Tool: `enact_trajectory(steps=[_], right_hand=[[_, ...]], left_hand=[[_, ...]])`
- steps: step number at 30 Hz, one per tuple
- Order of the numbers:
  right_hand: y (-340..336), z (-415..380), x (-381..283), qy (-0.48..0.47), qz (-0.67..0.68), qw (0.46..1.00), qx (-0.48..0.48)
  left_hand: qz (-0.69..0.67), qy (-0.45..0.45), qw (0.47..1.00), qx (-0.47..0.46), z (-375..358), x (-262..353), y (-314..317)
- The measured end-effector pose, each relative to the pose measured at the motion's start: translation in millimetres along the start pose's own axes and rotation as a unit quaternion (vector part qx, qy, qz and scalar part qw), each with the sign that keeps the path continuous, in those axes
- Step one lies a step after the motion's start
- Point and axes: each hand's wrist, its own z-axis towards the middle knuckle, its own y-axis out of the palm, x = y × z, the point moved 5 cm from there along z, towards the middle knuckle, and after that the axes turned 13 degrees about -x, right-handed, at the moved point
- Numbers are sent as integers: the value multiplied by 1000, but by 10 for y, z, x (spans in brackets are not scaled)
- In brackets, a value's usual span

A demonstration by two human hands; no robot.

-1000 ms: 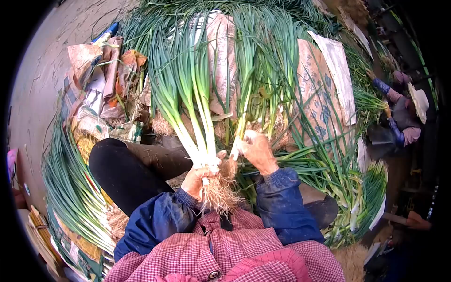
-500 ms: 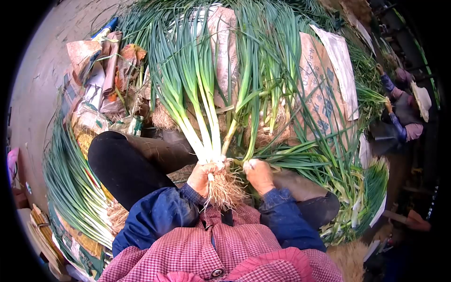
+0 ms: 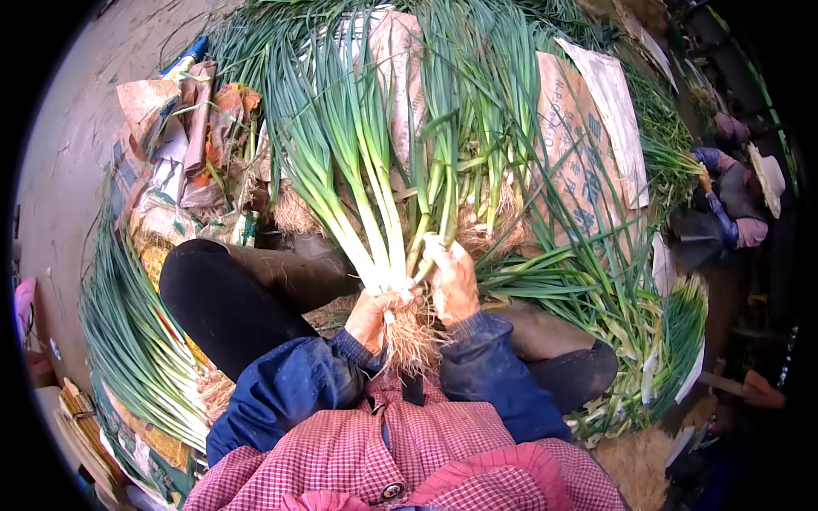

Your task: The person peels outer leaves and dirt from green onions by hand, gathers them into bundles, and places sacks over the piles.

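Observation:
In the middle of the head view, my left hand point(image 3: 372, 320) is closed around the root end of a bunch of green onions point(image 3: 365, 230). Their white stems and long green leaves fan out away from me. Stringy pale roots point(image 3: 411, 339) hang below that grip. My right hand point(image 3: 452, 277) is closed on the lower stalk of a green onion point(image 3: 445, 209) at the right side of the bunch. Its fingertips rest close to the neighbouring stem. My palms hide part of the stems.
Trimmed green onions point(image 3: 149, 324) lie in a pile at left. Loose leaves and peelings point(image 3: 626, 349) are heaped at right. Printed paper sacks point(image 3: 575, 145) lie under more onions ahead. Crumpled bags point(image 3: 183, 145) sit at upper left. Another person point(image 3: 740, 192) works at far right.
My right hand has moved up and left, from beside the roots to the stalk at the bunch's right side. That stalk now stands closer to the bunch. My left hand keeps its hold.

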Motion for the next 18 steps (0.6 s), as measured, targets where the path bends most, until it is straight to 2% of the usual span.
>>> enact_trajectory(steps=[1, 3, 5, 7, 8, 9, 10, 11, 13, 14, 15, 16, 17, 18], right_hand=[[-12, -71, -113, 4, -2, 1000, -16], [-255, -150, -270, -46, 114, 992, 10], [-704, -180, -544, -111, 217, 969, 35], [-1016, -150, -691, -86, 64, 994, -17], [-828, -118, -673, -58, 16, 998, -10], [-532, -29, -626, -36, 23, 999, 19], [-329, 163, -580, -61, -25, 996, -51], [-178, 232, -461, -20, -86, 994, -62], [32, 334, -211, 63, -203, 972, -104], [-6, 299, -125, 46, -241, 965, -95], [-86, 173, -29, 35, -282, 955, -83], [-134, 35, -14, 29, -332, 936, -109], [-364, -94, 171, -83, -56, 985, -144], [-181, -375, -307, 7, -114, 986, -119]], left_hand=[[-1, 26, 1000, 1, 15, 22, -2], [-21, 21, 1000, 7, -33, 121, 120], [-79, 20, 996, -43, -52, 116, 68], [-71, 36, 996, -35, -5, 79, -13], [-75, 26, 995, -61, 11, 46, 48], [-75, 13, 993, -86, 20, 20, 99], [-41, -2, 995, -91, 39, 7, 116], [-48, -8, 997, -66, 53, -43, 11], [-41, 20, 998, -41, 2, 19, 74], [-66, 27, 997, -25, -46, 46, 143], [-63, 52, 996, -47, -22, 69, 98], [-70, 47, 996, -32, -11, 60, 67], [-78, 41, 996, -17, 10, 54, 29], [-90, 30, 995, -34, 6, 58, 12]])
